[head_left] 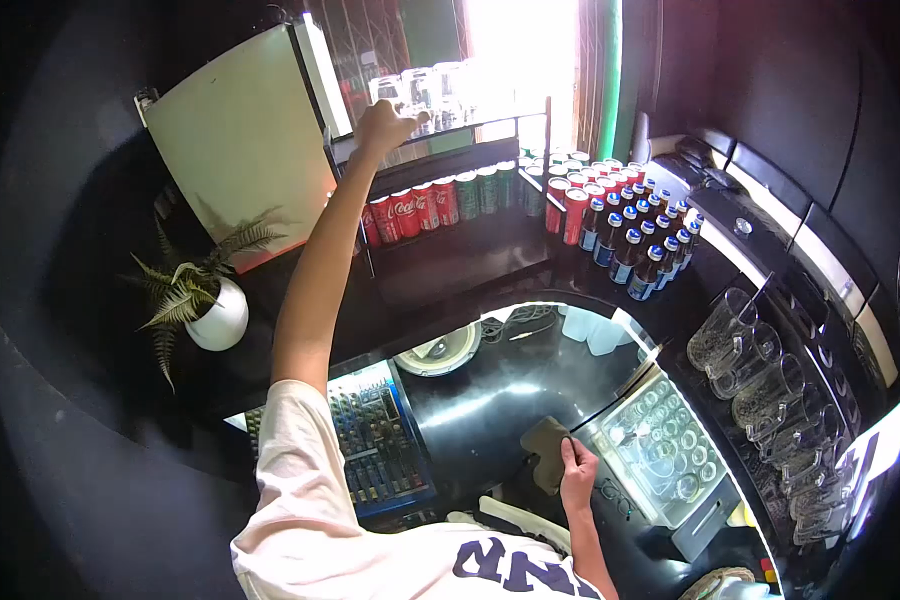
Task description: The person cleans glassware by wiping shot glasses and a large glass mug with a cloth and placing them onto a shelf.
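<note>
My left hand (386, 129) is stretched up to the high shelf (450, 138), its fingers at the lower part of a clear glass (384, 90). Glare and the hand itself partly hide that contact. Right beside it stand more clear glasses (417, 88) in a row. Down low, my right hand (578, 474) is closed on a grey-brown cloth (545, 450), which hangs over the dark counter near the glass-topped edge.
Red and green cans (420, 210) line the lower shelf. Blue-capped bottles (642, 250) stand at the right, glass mugs (770, 390) along the curved counter. A potted fern (216, 315) is at left. Small glasses fill a lit tray (660, 440).
</note>
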Demonstrator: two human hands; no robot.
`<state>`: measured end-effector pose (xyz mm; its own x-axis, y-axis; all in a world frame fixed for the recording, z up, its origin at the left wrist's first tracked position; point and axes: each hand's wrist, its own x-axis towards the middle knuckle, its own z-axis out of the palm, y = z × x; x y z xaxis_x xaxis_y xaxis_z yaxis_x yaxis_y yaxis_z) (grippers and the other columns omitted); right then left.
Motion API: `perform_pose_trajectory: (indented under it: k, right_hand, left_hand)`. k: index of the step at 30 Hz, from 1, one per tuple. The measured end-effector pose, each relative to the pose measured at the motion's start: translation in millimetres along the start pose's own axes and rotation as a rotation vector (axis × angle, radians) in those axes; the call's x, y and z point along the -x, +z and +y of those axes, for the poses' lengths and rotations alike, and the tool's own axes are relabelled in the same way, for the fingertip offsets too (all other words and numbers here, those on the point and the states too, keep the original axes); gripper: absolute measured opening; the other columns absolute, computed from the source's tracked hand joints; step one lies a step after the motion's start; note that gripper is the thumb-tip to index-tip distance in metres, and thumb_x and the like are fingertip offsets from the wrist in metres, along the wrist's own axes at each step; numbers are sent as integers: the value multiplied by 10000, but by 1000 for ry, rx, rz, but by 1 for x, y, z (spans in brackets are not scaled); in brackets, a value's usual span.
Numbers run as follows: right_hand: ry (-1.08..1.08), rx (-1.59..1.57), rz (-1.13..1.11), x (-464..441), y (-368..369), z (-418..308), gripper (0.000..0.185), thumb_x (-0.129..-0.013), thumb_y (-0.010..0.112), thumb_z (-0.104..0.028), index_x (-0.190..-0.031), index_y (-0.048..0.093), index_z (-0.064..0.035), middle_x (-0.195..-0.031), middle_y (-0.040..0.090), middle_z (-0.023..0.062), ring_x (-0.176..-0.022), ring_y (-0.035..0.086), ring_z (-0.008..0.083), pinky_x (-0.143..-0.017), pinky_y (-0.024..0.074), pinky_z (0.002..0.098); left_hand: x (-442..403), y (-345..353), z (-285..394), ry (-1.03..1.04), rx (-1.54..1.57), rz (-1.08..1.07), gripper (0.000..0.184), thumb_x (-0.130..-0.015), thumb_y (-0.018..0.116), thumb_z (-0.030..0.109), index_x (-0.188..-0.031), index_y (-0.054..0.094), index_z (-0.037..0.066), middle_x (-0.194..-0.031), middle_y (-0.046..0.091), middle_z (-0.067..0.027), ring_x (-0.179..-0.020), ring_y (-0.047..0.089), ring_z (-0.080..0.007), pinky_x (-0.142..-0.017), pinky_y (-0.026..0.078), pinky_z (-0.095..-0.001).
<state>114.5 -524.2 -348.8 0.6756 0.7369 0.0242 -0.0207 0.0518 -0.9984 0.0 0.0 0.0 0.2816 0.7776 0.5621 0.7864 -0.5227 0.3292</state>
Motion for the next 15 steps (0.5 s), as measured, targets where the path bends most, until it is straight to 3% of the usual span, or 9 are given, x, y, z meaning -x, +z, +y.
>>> perform_pose_trajectory:
  k: [5,11,15]
  right_hand:
    - [17,21,10,7,-2,1,270,-972,589,-190,-956,662,70,-785,633,-28,-726,502,51,-646,395,215]
    - [1,4,3,13,-9,5,264,-980,577,-192,-961,659,58,-796,633,-29,-724,507,54,-656,404,215]
    - [25,28,52,16,-18,13,308,-994,563,-224,-1034,641,70,-872,657,19,-795,532,80,-730,423,230]
  left_hand:
    - [16,-5,5,50,105,142,688,-718,703,606,-1111,700,41,-994,708,-208,-960,691,-328,-868,528,-392]
    - [28,-11,2,33,336,260,418,-816,688,447,-941,715,49,-736,696,-150,-759,696,-278,-692,523,-379]
    - [37,-5,-4,175,496,619,240,-871,661,262,-966,658,42,-645,615,-93,-631,608,-212,-620,468,-359]
